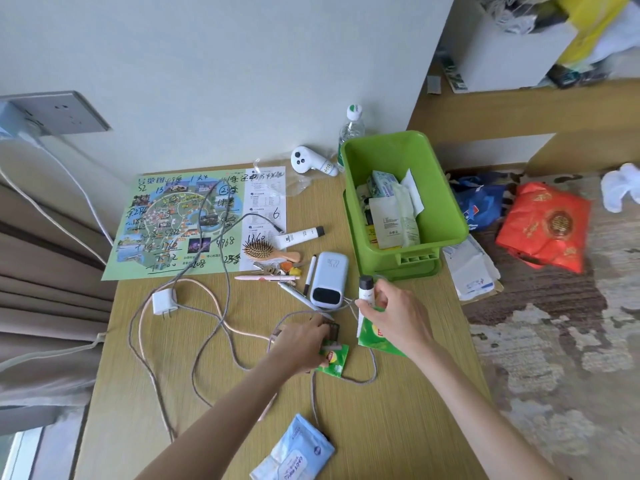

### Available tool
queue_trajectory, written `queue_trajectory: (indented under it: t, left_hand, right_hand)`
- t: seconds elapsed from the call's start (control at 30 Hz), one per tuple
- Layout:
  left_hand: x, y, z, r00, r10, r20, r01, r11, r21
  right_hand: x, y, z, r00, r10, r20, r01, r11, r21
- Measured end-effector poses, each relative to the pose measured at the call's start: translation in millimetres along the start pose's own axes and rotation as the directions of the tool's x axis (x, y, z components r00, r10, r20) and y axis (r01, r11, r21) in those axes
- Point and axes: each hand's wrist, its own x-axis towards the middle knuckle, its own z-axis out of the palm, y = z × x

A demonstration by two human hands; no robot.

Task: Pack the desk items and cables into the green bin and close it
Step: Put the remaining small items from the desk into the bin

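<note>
Already packed: sachets [391, 223] in open green bin [446, 209]
Unpacked: cables [227, 299], hairbrush [258, 250], pens [266, 278]
Right hand [398, 317]: pinching white tube [366, 292]
Left hand [304, 344]: gripping tea packet [334, 362]

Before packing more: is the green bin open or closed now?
Open. The green bin has no lid on it, and packets inside are plainly visible.

The right hand [394, 317] pinches a white tube [366, 289] and a green tea packet [375, 336] just beside the open green bin [446, 209] (sachets lie inside). The left hand [301, 344] grips a smaller green packet [333, 360] among tangled cables [227, 299] on the desk [398, 410].
</note>
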Motion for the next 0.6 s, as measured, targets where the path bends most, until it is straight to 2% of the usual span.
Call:
queue_trajectory:
  t: [0.1, 0.2, 0.3, 0.4, 0.5, 0.6]
  left_hand:
    - [-0.3, -0.2, -3.3, 1.000, 0.013, -0.021, -0.015, 0.997, -0.082]
    - [-4.7, -5.9, -19.0, 0.997, -0.048, -0.065, 0.022, 0.936, -0.351]
    - [-8.0, -15.5, -48.5, 0.981, -0.127, -0.144, 0.014, 0.796, -0.605]
    - [-9.3, -23.0, -85.1, 0.950, -0.210, -0.230, -0.061, 0.598, -0.799]
    - [-6.2, -24.8, -123.6, 0.905, -0.272, -0.326, -0.188, 0.430, -0.883]
    - [3.9, -23.1, -157.7, 0.845, -0.365, -0.391, -0.268, 0.343, -0.900]
  right_hand:
    - [-5.3, 2.5, -1.8, 1.000, 0.008, 0.011, -0.008, 1.000, -0.002]
    - [-8.2, 3.4, -2.6, 0.999, 0.022, 0.025, -0.022, 0.999, 0.030]
    - [-4.5, -1.5, -10.0, 1.000, 0.007, 0.011, -0.008, 0.998, 0.069]
    - [7.4, -16.3, -28.1, 0.998, -0.044, -0.050, 0.051, 0.990, 0.133]
    - [27.2, -35.6, -54.6, 0.986, -0.104, -0.130, 0.127, 0.975, 0.183]
    - [55.5, -47.8, -82.8, 0.973, -0.113, -0.203, 0.157, 0.964, 0.216]
